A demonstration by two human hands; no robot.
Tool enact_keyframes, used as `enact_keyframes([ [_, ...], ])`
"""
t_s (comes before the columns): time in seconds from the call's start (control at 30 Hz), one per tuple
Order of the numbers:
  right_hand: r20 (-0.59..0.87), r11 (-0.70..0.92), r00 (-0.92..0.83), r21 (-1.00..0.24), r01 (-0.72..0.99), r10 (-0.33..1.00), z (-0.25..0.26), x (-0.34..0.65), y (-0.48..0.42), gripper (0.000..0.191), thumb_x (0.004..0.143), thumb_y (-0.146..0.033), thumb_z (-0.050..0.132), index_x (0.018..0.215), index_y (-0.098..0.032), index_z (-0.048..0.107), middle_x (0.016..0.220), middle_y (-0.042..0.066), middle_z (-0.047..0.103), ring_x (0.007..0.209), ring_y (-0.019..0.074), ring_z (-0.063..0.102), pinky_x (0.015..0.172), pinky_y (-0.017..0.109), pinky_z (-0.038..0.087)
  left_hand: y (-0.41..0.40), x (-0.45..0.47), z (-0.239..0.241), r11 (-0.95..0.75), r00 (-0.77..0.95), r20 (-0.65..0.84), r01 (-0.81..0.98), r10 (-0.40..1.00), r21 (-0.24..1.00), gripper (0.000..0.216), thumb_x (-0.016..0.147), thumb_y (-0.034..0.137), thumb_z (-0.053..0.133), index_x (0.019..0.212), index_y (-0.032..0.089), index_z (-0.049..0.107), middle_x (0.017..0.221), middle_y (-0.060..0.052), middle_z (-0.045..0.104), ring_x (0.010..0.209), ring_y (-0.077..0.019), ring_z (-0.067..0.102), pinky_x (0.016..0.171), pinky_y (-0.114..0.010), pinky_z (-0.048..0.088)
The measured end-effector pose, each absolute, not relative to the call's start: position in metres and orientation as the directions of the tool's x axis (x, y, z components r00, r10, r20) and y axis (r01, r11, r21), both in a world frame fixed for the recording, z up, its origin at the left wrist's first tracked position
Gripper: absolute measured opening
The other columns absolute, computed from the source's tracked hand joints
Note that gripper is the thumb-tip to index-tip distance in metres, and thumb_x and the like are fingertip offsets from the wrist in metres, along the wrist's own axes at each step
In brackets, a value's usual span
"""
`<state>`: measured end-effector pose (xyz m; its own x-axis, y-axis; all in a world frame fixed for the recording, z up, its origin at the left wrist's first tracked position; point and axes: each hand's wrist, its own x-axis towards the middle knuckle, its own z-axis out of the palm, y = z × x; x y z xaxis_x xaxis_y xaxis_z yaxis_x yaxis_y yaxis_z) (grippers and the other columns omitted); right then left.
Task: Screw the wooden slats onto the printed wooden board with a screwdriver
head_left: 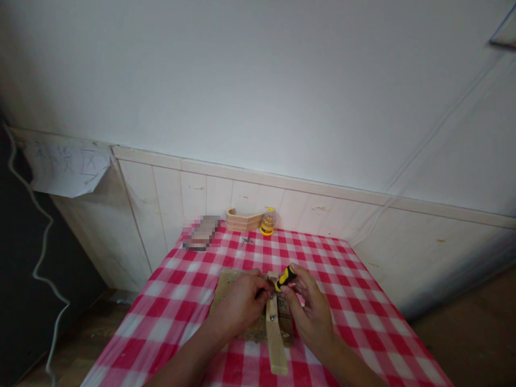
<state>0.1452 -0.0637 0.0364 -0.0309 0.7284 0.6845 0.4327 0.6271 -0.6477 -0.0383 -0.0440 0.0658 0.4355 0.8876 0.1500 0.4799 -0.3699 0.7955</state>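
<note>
My right hand (313,307) grips a yellow-and-black screwdriver (286,278), its handle slanting up to the right and its tip end low over a pale wooden piece (276,346). That piece lies lengthwise toward me, with dark metal screws showing in its upper face. From the other side, my left hand (244,298) has its fingers pinched together beside the wood and near the screwdriver's tip. Whatever lies between those fingertips is hidden. Under the wood and partly under my left hand is a worn brown board (226,282).
A red-and-white checked cloth (322,258) covers the table, which meets a panelled wall. Toward the back stand curved wooden pieces (244,221) and a yellow-based clear container (268,221). Small loose screws (247,241) lie before them, with a blurred-out flat object (202,234) to the left.
</note>
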Motion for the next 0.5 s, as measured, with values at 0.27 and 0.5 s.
enact_keyframes([
  [0.27, 0.706, 0.639, -0.018, -0.629, 0.443, 0.708, 0.0384, 0.1442, -0.0637, 0.041, 0.093, -0.019, 0.064, 0.133, -0.029, 0.061, 0.109, 0.006, 0.078, 0.086, 0.0195, 0.077, 0.079, 0.033, 0.066, -0.0441, -0.0382, 0.0689, -0.369, 0.435, 0.147, 0.485, 0.889, 0.793, 0.024, 0.087, 0.013, 0.053, 0.082, 0.022, 0.075, 0.091, -0.002, 0.072, 0.084, -0.0163, 0.066, 0.074, -0.024, 0.047],
  [0.5, 0.71, 0.668, -0.076, -0.614, 0.421, 0.701, 0.0406, 0.1404, -0.0688, 0.048, 0.095, -0.015, 0.06, 0.139, -0.032, 0.054, 0.118, 0.008, 0.076, 0.1, 0.0222, 0.077, 0.086, 0.036, 0.065, -0.0441, -0.0384, 0.0681, -0.381, 0.44, 0.152, 0.498, 0.885, 0.779, 0.024, 0.087, 0.012, 0.054, 0.081, 0.021, 0.075, 0.088, -0.002, 0.07, 0.083, -0.0157, 0.066, 0.072, -0.022, 0.045],
])
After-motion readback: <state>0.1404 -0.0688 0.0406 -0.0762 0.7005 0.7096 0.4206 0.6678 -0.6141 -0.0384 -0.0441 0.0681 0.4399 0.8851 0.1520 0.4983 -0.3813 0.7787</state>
